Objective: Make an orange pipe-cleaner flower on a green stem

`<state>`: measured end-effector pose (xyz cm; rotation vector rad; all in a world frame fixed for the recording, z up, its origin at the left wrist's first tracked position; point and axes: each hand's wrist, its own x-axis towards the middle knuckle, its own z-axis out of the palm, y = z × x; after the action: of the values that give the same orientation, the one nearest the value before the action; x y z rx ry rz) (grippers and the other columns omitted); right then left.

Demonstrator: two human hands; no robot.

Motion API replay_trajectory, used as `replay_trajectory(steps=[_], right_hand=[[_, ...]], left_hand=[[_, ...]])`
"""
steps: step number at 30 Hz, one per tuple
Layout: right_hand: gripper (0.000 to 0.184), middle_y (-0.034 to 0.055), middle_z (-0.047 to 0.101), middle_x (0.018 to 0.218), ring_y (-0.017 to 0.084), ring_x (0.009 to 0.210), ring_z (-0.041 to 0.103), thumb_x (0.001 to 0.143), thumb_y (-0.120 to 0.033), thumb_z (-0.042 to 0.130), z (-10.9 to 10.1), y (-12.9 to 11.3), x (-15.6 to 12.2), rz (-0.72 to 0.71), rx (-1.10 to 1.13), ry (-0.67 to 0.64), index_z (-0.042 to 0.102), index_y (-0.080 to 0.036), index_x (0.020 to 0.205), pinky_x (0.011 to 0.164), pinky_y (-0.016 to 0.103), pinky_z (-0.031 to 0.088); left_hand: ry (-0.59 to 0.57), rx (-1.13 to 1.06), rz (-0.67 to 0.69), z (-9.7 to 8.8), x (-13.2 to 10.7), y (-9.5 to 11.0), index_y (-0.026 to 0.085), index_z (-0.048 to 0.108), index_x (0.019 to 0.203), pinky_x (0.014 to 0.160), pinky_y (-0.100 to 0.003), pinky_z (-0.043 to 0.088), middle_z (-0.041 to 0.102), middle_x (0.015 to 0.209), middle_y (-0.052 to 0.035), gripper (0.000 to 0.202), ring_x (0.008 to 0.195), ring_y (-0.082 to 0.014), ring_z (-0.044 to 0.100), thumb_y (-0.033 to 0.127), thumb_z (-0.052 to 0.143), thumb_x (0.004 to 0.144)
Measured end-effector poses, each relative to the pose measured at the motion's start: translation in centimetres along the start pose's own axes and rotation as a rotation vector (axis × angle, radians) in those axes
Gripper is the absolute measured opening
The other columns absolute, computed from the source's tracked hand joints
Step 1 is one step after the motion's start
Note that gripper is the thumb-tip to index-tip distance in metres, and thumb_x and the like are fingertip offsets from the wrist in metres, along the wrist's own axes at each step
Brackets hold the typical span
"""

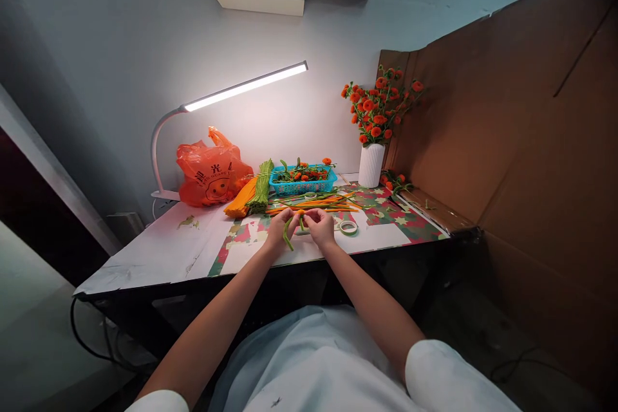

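Close together above the front of the table, both hands have their fingers pinched around a small orange pipe-cleaner flower (301,212). My left hand (279,230) is closed on it from the left, and a bent green pipe cleaner (287,238) hangs down beside those fingers. From the right, my right hand (319,226) pinches at the flower and its short green stem. The fingertips partly hide where flower and stem meet. Just right of my right hand lies a roll of green tape (348,233). Loose orange and green pipe cleaners (338,202) lie behind the hands.
Bundles of orange (241,198) and green pipe cleaners (262,187) lie beside a blue basket (302,188) of flowers. An orange plastic bag (212,170), a lit lamp (246,86) and a white vase (371,166) with orange flowers stand behind. Cardboard (502,96) walls the right.
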<state>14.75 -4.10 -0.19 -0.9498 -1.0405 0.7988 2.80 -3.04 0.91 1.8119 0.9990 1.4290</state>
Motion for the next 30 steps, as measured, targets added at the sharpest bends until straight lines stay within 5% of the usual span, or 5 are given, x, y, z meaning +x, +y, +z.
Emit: replay_trajectory(steps=[5, 9, 15, 20, 30], right_hand=[[0.018, -0.0010, 0.065, 0.061, 0.013, 0.054, 0.062, 0.058, -0.026, 0.073, -0.1, 0.3, 0.4, 0.192, 0.218, 0.005, 0.059, -0.018, 0.066, 0.061, 0.030, 0.056], [0.019, 0.0011, 0.066, 0.067, 0.014, 0.057, 0.063, 0.061, -0.028, 0.072, -0.3, 0.1, 0.3, 0.183, 0.216, -0.033, 0.062, -0.017, 0.073, 0.064, 0.032, 0.057], [0.013, 0.0052, 0.067, 0.088, 0.017, 0.076, 0.062, 0.074, -0.023, 0.061, -2.1, -1.0, 0.4, -0.284, -0.276, -0.135, 0.068, -0.019, 0.085, 0.071, 0.031, 0.053], [0.014, 0.0073, 0.064, 0.089, 0.021, 0.089, 0.057, 0.083, -0.017, 0.058, -3.7, -2.0, 1.6, -0.680, -0.614, -0.386, 0.071, -0.021, 0.087, 0.083, 0.036, 0.046], [0.021, 0.0064, 0.062, 0.081, 0.019, 0.080, 0.055, 0.092, -0.020, 0.048, -3.6, -1.5, 2.3, -0.839, -0.848, -0.565, 0.066, -0.021, 0.082, 0.078, 0.032, 0.042]], left_hand=[[-0.012, 0.032, 0.064, 0.1, -0.2, 0.4, 0.020, 0.042, 0.057, 0.049, -0.021, 0.030, 0.041, 0.053, 0.0055, 0.036, 0.050, -0.0096, 0.037, 0.046, 0.061, 0.076], [-0.023, -0.045, 0.005, 0.0, -0.1, 0.3, 0.020, 0.045, 0.059, 0.052, -0.022, 0.038, 0.051, 0.055, 0.0039, 0.034, 0.053, -0.0110, 0.049, 0.046, 0.063, 0.073], [-0.040, -0.295, -0.373, -0.1, 0.4, -0.2, 0.021, 0.044, 0.067, 0.049, -0.023, 0.044, 0.065, 0.059, -0.0002, 0.035, 0.053, -0.0157, 0.064, 0.047, 0.067, 0.066], [-0.079, -0.316, -0.407, -0.3, 0.7, -0.2, 0.019, 0.046, 0.067, 0.043, -0.020, 0.040, 0.065, 0.054, 0.0003, 0.031, 0.044, -0.0125, 0.060, 0.043, 0.066, 0.064], [-0.099, -0.254, -0.303, -0.3, 0.6, -0.8, 0.020, 0.046, 0.063, 0.040, -0.021, 0.037, 0.062, 0.047, 0.0005, 0.030, 0.038, -0.0115, 0.053, 0.043, 0.065, 0.065]])
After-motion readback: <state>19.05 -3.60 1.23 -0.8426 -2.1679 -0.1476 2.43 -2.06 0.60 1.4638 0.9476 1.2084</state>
